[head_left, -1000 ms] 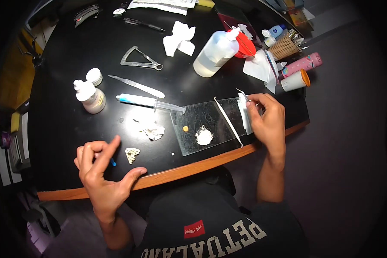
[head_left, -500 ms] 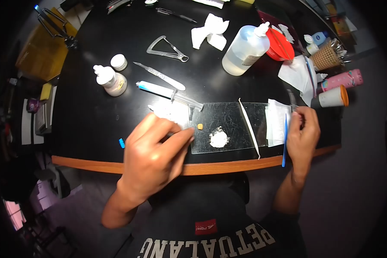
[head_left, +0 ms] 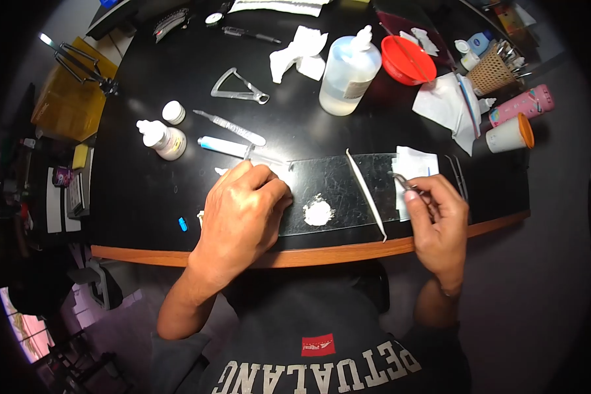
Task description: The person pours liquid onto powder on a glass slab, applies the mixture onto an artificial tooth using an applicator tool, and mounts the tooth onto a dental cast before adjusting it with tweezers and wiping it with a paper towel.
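My left hand (head_left: 243, 203) is closed over the left end of the glass slab (head_left: 335, 171), and what its fingertips hold, if anything, is hidden. A syringe (head_left: 223, 146) lies just beyond it, its plunger end near the knuckles. On the slab rest a small heap of white powder (head_left: 318, 212) and a white double-ended tool (head_left: 366, 197). At the right, my right hand (head_left: 437, 220) pinches a thin metal instrument (head_left: 400, 178) with a curved tip, over folded white paper (head_left: 414, 159). A blue cap (head_left: 182, 224) sits left of my left hand.
Beyond the slab stand a large clear bottle (head_left: 348, 79) and a red bowl (head_left: 407, 60). A small dropper bottle (head_left: 164, 140), white jar (head_left: 174, 112), scalpel (head_left: 233, 127) and metal caliper (head_left: 240, 93) are at the left. An orange-lidded cup (head_left: 505, 136) stands right. The wooden edge (head_left: 322, 256) runs nearest me.
My left hand has moved right onto the slab's left end and closed. My right hand now holds a curved instrument over the paper. The camera view has shifted.
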The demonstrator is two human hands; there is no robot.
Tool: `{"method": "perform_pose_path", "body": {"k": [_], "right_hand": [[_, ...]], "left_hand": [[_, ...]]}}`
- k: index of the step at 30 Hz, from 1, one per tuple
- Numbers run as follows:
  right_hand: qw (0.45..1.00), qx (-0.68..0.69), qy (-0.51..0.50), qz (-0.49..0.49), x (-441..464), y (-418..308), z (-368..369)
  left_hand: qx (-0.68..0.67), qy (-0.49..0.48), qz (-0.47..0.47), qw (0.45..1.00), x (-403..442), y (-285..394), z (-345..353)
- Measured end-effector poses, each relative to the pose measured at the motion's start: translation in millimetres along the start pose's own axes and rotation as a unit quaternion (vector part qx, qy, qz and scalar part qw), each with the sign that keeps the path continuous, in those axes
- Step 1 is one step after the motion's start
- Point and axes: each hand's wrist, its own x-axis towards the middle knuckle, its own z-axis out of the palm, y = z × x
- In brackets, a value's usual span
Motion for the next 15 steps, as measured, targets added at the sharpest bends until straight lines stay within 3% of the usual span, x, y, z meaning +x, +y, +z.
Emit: {"method": "perform_pose_path", "body": {"k": [7,10,12,14,15], "right_hand": [[0.999,-0.02,-0.009,-0.038,2,-14,9],[0.999,-0.011,-0.015,-0.038,1,-22,13],[0.996,-0.026,-0.015,-0.081,1,-27,16],[0.993,-0.017,-0.004,-0.116,-1,-30,20],[0.992,-0.001,0.007,-0.129,-4,-31,25]], "left_hand": [[-0.224,0.051,-0.008,0.973,8,21,-11],[-0.346,0.032,-0.085,0.934,5,26,0],[-0.483,0.001,-0.145,0.864,1,29,5],[-0.628,-0.032,-0.203,0.751,-1,32,4],[-0.666,-0.033,-0.186,0.722,-3,29,9]]}}
